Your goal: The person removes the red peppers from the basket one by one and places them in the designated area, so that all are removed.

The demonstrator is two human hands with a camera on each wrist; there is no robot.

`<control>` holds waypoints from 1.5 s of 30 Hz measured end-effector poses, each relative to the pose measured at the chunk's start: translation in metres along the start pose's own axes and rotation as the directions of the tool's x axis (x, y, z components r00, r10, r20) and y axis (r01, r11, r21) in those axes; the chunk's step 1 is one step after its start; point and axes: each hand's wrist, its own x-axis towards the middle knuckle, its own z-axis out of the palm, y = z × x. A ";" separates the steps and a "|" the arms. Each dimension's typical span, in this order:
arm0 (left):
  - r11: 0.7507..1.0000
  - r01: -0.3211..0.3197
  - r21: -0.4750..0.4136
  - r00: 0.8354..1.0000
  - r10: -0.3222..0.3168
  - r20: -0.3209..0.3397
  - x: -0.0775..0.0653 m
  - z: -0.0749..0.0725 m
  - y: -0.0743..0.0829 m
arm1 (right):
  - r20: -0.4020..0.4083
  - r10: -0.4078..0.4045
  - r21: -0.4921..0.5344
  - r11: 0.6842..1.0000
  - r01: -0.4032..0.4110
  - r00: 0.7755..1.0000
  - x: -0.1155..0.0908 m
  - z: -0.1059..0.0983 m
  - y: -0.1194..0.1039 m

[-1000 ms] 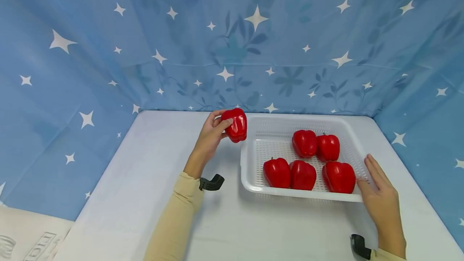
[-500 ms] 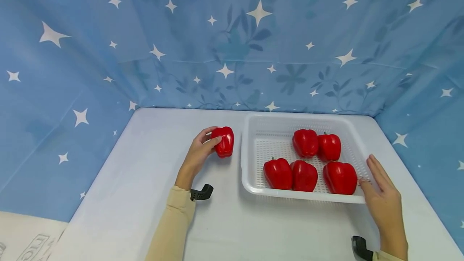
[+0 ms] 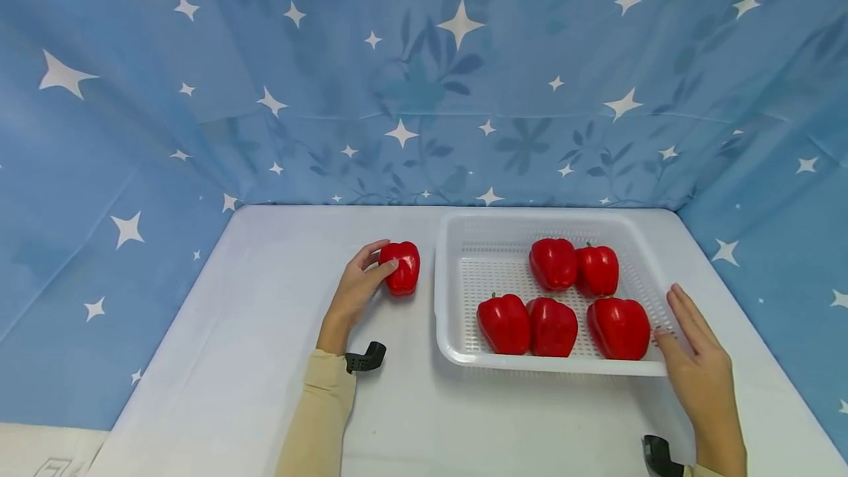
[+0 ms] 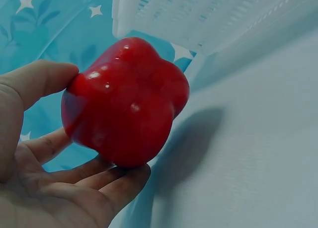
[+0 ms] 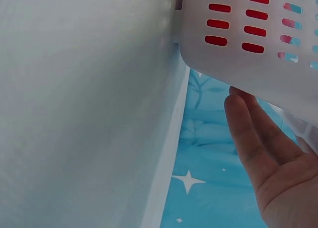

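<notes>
A glossy red bell pepper [image 3: 401,269] is held in my left hand [image 3: 355,291], thumb on one side and fingers beneath and behind. In the left wrist view this bell pepper [image 4: 126,104] shows its lobed end, and its shadow falls on the white surface beside it. The hand is left of a white perforated plastic basket [image 3: 447,293]. At the basket's front right corner, my right hand [image 3: 704,370] grips the rim, thumb over the inner side and fingers along the outside. The right wrist view shows these fingers [image 5: 243,131] against the basket's outer wall.
Several red bell peppers lie in the basket: two toward the back, including one pepper [image 3: 553,265], and three along the front, including one pepper [image 3: 619,328] by the right hand. The white table [image 3: 265,359] meets a blue star-patterned curtain [image 3: 371,79] behind and at both sides.
My left hand has carried the bell pepper left and down, from beside the basket's back left rim to over the table. The right hand has stayed at the basket's corner.
</notes>
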 end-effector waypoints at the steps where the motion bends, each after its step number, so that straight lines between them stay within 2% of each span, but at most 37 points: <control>1: 1.000 -0.003 -0.005 1.000 0.003 0.000 0.001 0.000 -0.001 | 0.001 -0.001 -0.001 1.000 0.001 1.000 0.000 0.000 0.000; 8: 1.000 -0.012 -0.006 1.000 0.012 0.018 0.006 -0.001 -0.008 | -0.002 -0.001 0.003 1.000 0.001 1.000 -0.001 0.000 0.002; 17: 0.999 -0.032 0.015 0.998 0.031 0.055 0.008 0.000 -0.006 | -0.008 0.022 0.031 0.999 -0.022 1.000 0.001 0.000 -0.001; 24: 1.000 -0.021 0.015 0.999 0.021 0.034 0.008 -0.002 -0.006 | -0.015 -0.021 0.045 0.999 0.022 1.000 0.001 -0.002 -0.004; 29: 0.999 -0.033 -0.012 0.998 0.034 0.046 0.008 -0.003 -0.006 | -0.012 -0.040 0.039 0.998 0.041 0.999 0.000 -0.002 -0.002; 39: 0.997 -0.077 0.013 0.997 0.077 0.014 -0.004 -0.006 0.009 | 0.002 -0.035 0.043 0.999 0.034 0.999 0.001 -0.002 -0.001; 45: 0.993 -0.112 -0.023 0.994 0.112 -0.003 -0.016 -0.002 0.029 | 0.002 -0.019 0.054 0.998 0.019 1.000 -0.002 -0.003 -0.001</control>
